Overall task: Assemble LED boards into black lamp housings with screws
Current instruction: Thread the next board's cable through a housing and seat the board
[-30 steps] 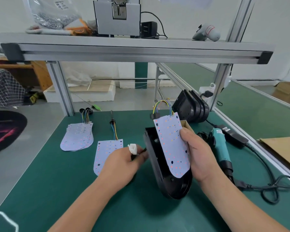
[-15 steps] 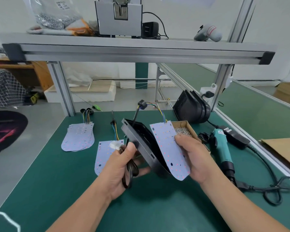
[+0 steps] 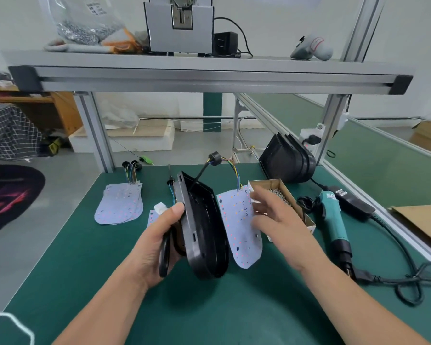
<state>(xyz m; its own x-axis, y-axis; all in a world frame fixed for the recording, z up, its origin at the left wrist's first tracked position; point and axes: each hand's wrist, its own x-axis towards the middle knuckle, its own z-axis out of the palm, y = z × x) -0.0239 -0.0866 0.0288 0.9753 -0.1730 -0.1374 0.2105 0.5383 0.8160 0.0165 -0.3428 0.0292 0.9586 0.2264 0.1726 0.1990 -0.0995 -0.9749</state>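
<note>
My left hand [image 3: 157, 245] grips the housing [image 3: 200, 220] on edge, long axis pointing away. The board [image 3: 237, 220] stands just right of it, at my right hand [image 3: 284, 227], whose fingers are spread, grip unclear.

A hollow, tongue-shaped black lamp housing [image 3: 204, 235] is gripped on edge above the worktop [image 3: 209, 307] by the left hand [image 3: 154, 245], with its open side to the right. Just beside it stands a white LED board [image 3: 239, 227], rounded end down and coloured wires rising from the top. A stack of LED boards [image 3: 120, 205] lies far left, spare housings [image 3: 288, 160] stand back right, and a box of screws [image 3: 264, 182] sits between.
</note>
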